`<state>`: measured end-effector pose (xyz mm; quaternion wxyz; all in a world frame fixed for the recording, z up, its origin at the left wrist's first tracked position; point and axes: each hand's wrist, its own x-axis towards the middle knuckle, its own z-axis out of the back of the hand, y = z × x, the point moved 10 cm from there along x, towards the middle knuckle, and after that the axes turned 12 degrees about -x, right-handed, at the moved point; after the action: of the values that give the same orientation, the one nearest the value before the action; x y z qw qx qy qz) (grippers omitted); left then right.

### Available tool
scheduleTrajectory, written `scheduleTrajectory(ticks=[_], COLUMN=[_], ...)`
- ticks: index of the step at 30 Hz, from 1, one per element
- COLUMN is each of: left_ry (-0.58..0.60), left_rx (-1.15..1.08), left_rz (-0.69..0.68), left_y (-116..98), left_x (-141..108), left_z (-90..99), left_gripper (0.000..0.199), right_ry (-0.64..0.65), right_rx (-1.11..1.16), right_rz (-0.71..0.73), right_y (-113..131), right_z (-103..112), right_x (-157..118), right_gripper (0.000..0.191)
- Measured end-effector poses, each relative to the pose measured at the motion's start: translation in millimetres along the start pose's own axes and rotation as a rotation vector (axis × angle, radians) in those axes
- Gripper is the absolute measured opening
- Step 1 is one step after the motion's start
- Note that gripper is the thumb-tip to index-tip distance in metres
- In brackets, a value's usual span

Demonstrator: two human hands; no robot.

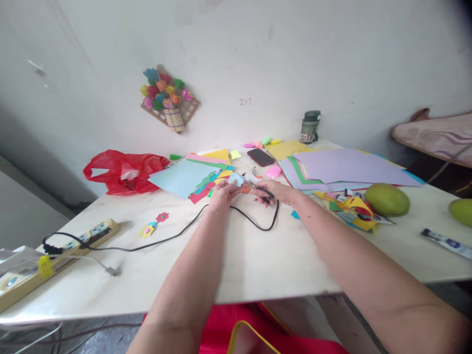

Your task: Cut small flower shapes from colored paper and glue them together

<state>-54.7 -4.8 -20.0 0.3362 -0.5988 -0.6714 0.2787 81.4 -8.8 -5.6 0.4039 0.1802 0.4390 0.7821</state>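
Between the thumb and fingers of my left hand [222, 194] is a small piece of light blue paper [235, 179]. My right hand [272, 191] is closed around the dark handles of a pair of scissors [268, 194], whose blades point left and meet the blue paper's edge. Cut strips of coloured paper [206, 187] lie just behind my left hand. Below both hands, a black cord [254, 223] loops across the table. Small paper flowers [147, 230] rest to the left, and a blue scrap [295, 215] lies under my right forearm.
Left on the table [258, 265] are a power strip [66, 255] and a red plastic bag [127, 172]. Farther back lie a phone [260, 157] and stacked paper sheets [346, 164]. A bottle [310, 127] stands by the wall. Paper scraps [352, 209] and a green fruit [388, 199] sit right.
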Motion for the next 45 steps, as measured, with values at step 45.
scheduleTrajectory(ticks=[45], left_ry=[-0.022], left_rx=[-0.017], left_rz=[0.024], left_y=[5.8], left_x=[4.4], left_z=[3.8], left_gripper=[0.015], right_ry=[-0.027], right_rx=[0.002], right_rz=[-0.008], right_y=[-14.5], right_z=[-1.5], right_x=[13.4], right_gripper=[0.016])
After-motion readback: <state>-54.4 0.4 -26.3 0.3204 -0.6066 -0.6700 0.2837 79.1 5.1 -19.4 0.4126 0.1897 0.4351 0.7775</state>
